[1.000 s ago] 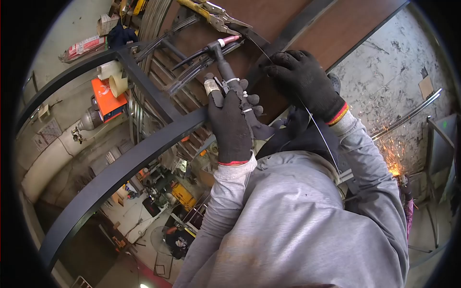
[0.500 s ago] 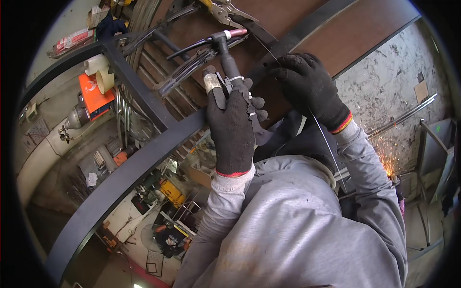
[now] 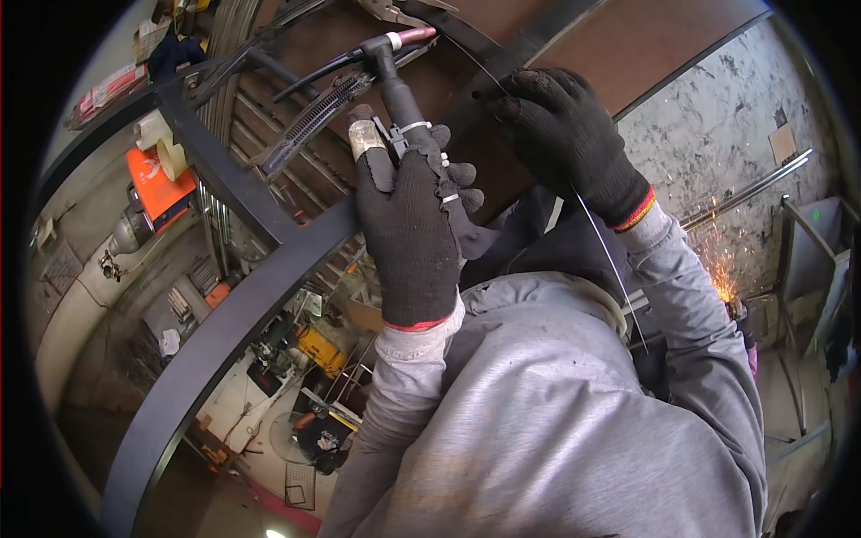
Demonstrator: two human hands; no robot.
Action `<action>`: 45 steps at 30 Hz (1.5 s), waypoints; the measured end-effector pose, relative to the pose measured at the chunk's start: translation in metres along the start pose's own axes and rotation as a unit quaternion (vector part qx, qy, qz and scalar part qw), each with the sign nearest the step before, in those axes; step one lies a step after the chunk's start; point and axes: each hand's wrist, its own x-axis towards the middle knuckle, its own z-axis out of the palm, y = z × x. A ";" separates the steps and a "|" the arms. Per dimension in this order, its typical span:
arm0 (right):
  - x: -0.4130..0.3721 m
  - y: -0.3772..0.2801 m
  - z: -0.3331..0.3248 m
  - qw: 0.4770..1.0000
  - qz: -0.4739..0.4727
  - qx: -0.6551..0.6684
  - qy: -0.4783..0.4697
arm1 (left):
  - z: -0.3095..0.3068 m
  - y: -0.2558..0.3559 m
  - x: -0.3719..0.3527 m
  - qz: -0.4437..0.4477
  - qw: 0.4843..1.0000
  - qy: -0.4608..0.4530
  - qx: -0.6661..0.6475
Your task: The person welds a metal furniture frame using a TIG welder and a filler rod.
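My left hand, in a dark knit glove with a white-wrapped finger, is closed around the handle of a TIG welding torch. The torch's pink nozzle points right, by a dark metal bar at the top. My right hand, gloved too, pinches a thin filler rod. The rod's front end slants up-left to beside the nozzle; its tail hangs down past my wrist. No arc glows at the nozzle. Locking pliers are partly visible above the torch. My right fingertips are partly hidden.
A dark metal frame curves along the left, near my left forearm. Brown panels lie beyond my hands. Sparks fly at the right, near another person's hand. An orange box and metal rods stand farther off.
The whole view has shifted, so torch, hands and frame appear slightly farther up and left. Both hands keep their holds, and the rod's front end stays near the nozzle.
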 end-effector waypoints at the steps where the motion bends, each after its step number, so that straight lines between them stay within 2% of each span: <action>1: -0.001 0.001 0.001 1.000 0.000 0.001 -0.001 | 0.001 0.002 0.000 -0.002 1.000 -0.001 0.001; 10: 0.000 -0.001 -0.001 1.000 0.007 0.015 -0.001 | 0.001 0.005 0.001 -0.005 1.000 0.007 0.022; 12: 0.000 -0.002 -0.001 1.000 0.007 0.018 0.001 | -0.002 0.005 0.003 -0.036 0.999 0.010 0.025; 16: 0.000 -0.002 -0.001 1.000 0.007 0.027 0.004 | -0.001 0.003 0.004 -0.005 0.999 0.028 0.024; 18: 0.000 -0.002 0.000 1.000 0.008 0.030 0.002 | -0.005 0.003 0.007 -0.043 0.999 0.012 0.026; 33: 0.002 -0.004 -0.002 0.999 -0.001 0.027 0.017 | -0.006 0.007 0.008 -0.079 0.995 0.011 0.055; 37: 0.003 -0.005 -0.003 0.999 0.002 0.029 0.015 | -0.002 0.006 0.006 -0.077 0.996 0.019 0.052; 39: 0.003 -0.005 -0.003 0.999 0.002 0.029 0.017 | 0.004 0.004 0.001 0.005 0.999 0.028 0.025; 43: 0.004 -0.004 -0.004 0.999 -0.002 0.035 0.021 | 0.000 0.003 0.000 0.006 1.000 0.011 0.011; 45: 0.004 -0.004 -0.004 0.999 -0.003 0.034 0.023 | -0.002 0.004 0.000 -0.025 0.999 0.009 0.021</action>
